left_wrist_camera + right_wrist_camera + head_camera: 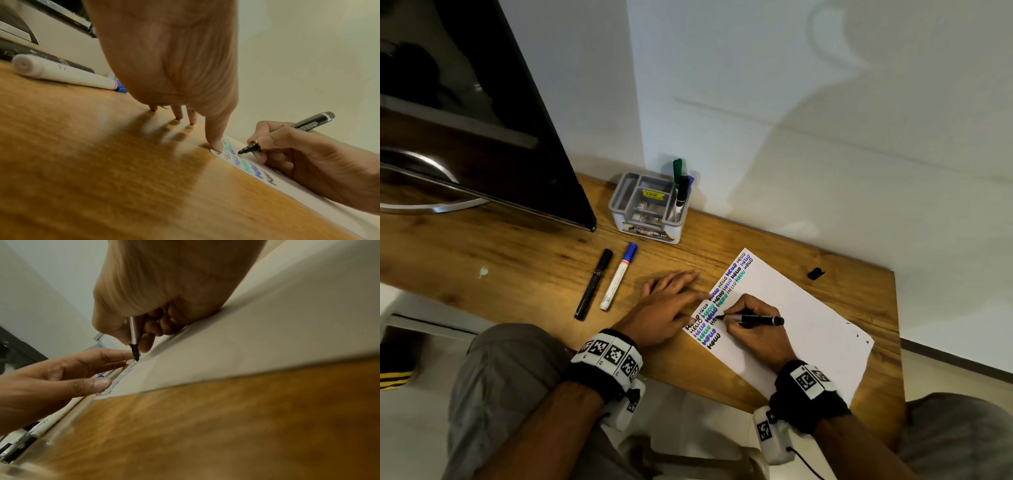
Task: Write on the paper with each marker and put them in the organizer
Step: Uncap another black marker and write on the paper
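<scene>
A white paper lies on the wooden desk, its left edge filled with rows of coloured "HELLO". My right hand grips an uncapped black marker with its tip on the paper; the same marker shows in the left wrist view. My left hand lies flat with straight fingers, thumb pressing the paper's edge. A grey organizer at the back holds up to three upright markers. A black marker and a blue-capped white marker lie left of my left hand.
A loose black cap lies beyond the paper near the wall. A dark monitor on a curved stand fills the back left. The desk's front edge runs just under my wrists, and my knees are below it.
</scene>
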Tool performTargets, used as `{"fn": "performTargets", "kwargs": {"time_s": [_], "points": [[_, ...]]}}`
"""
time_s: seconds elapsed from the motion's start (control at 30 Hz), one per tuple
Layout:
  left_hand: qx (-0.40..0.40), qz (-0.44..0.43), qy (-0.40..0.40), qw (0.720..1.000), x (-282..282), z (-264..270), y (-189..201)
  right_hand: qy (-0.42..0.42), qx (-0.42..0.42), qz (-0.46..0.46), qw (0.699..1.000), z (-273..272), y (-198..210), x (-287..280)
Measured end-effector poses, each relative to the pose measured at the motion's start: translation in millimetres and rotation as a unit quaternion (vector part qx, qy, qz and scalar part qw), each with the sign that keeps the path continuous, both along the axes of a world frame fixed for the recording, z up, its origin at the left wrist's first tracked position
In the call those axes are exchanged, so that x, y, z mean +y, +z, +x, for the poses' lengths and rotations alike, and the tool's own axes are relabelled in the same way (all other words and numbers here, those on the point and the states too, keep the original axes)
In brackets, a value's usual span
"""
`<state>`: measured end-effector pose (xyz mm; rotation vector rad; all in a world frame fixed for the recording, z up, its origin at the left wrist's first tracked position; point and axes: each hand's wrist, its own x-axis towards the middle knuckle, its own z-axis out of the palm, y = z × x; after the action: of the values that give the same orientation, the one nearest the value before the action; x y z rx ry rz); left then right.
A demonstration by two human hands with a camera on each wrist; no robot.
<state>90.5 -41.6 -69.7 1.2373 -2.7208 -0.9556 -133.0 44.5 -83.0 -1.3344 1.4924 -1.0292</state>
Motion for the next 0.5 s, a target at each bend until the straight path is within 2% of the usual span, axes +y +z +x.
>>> {"fn": "performTargets", "kwargs": {"time_s": [0.5], "points": [[0.002,-0.003,0.001,1.000,0.7,-0.2,-1.0,-0.013,0.024,-0.006,1.000,-2.3,-0.5,-0.5]]}}
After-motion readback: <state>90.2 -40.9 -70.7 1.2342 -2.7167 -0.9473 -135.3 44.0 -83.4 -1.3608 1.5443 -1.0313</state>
